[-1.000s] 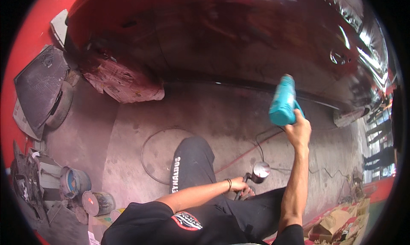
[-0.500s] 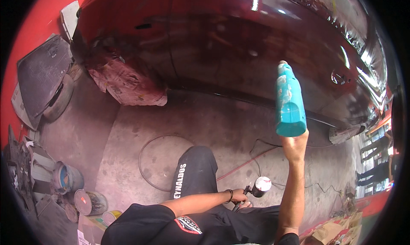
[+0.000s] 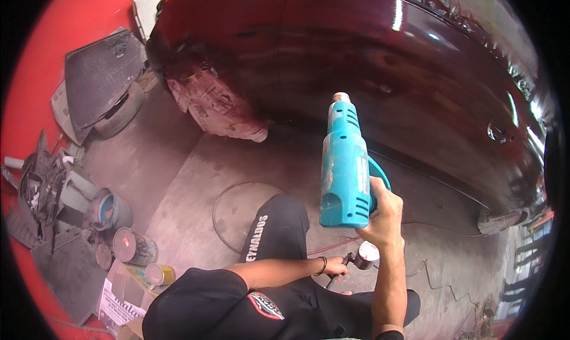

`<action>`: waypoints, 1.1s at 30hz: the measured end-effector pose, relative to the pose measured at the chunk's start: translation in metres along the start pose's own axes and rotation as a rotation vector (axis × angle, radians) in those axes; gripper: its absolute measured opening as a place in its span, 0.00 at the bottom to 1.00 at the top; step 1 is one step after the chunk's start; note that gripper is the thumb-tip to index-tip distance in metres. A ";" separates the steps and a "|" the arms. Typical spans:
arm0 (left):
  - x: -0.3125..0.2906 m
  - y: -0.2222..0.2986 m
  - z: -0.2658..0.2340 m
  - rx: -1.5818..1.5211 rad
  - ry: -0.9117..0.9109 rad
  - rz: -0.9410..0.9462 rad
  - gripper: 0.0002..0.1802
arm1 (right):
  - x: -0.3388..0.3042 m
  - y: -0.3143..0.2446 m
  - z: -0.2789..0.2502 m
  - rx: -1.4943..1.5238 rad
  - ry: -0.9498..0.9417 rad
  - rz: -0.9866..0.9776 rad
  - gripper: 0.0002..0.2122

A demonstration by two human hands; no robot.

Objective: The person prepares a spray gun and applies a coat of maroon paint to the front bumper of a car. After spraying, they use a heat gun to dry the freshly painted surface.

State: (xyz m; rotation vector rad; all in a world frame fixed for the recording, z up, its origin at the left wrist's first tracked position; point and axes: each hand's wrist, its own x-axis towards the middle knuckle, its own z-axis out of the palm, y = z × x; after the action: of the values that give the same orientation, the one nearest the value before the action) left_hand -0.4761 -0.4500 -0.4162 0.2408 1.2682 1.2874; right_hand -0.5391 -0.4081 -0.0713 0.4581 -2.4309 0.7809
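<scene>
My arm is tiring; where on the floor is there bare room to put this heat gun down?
Bare concrete floor lies between the paper-masked car corner and your knee. The paint cans and scrap pile crowd the left. Your left hand grips a spray gun; your right hand holds the heat gun.

shirt (image 3: pixel 196 304): black, short sleeves, red-and-white oval chest badge | trousers (image 3: pixel 279 233): black, white lettering down the leg | left wrist: thin dark band (image 3: pixel 323 264) | forearms bare
</scene>
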 end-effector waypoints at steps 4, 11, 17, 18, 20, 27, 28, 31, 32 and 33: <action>0.007 -0.006 0.004 0.011 0.000 0.000 0.08 | -0.005 -0.001 0.005 -0.100 -0.056 -0.085 0.28; 0.008 -0.011 0.008 0.029 0.002 0.050 0.10 | -0.010 -0.004 -0.002 -0.143 -0.043 -0.088 0.24; 0.018 -0.024 -0.002 -0.001 0.000 0.145 0.08 | -0.005 0.001 -0.022 -0.105 0.085 -0.019 0.23; 0.018 -0.023 -0.002 -0.012 -0.002 0.154 0.08 | -0.004 0.001 -0.028 -0.107 0.109 -0.008 0.23; 0.014 -0.014 -0.001 -0.003 0.002 0.103 0.08 | -0.004 0.006 -0.038 -0.113 0.165 -0.003 0.23; 0.002 -0.012 -0.001 -0.086 -0.007 0.035 0.09 | -0.009 0.007 -0.067 -0.150 0.265 0.085 0.24; 0.002 -0.014 -0.002 -0.076 -0.017 0.030 0.10 | -0.011 0.009 -0.068 -0.144 0.294 0.086 0.25; -0.001 -0.017 -0.007 -0.063 -0.039 0.012 0.11 | -0.015 0.009 -0.076 -0.152 0.328 0.129 0.25; -0.002 -0.017 -0.008 -0.069 -0.041 0.005 0.11 | -0.015 0.011 -0.078 -0.145 0.353 0.135 0.25; -0.004 -0.017 -0.009 -0.074 -0.045 -0.004 0.11 | -0.016 0.010 -0.080 -0.142 0.367 0.145 0.25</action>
State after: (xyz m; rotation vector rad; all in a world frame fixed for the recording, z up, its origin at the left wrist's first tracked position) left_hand -0.4725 -0.4638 -0.4295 0.2132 1.1806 1.3153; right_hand -0.4996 -0.3481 -0.0302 0.0733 -2.1705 0.6771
